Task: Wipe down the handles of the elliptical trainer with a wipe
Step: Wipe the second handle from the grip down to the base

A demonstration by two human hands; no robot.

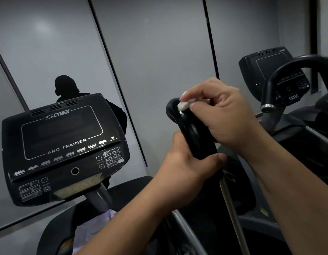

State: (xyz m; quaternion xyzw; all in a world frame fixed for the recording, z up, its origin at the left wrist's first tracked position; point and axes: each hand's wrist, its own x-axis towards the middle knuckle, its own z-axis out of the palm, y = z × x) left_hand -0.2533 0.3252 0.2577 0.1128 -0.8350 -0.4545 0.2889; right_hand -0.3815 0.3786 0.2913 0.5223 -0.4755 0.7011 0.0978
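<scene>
We look down at our two bare hands working on the black handle (191,129) of an elliptical trainer, which rises at centre right. Our left hand (185,162) grips the handle low down, its fingers curled round the far side and the thumb lying across the near side. Our right hand (225,115) sits at the rounded top of the handle, thumb and fingers pinching a small white wipe (183,106) and pressing it against the grip just below the tip. To the left stands the trainer's dark console (64,144), its screen unlit, marked "CYBEX" and "ARC TRAINER", with rows of buttons beneath. A grey panelled wall (156,52) fills the background, showing a dark reflection of a person above the console. At far right a second machine (275,74) stands with its own console and a curved black handlebar.
</scene>
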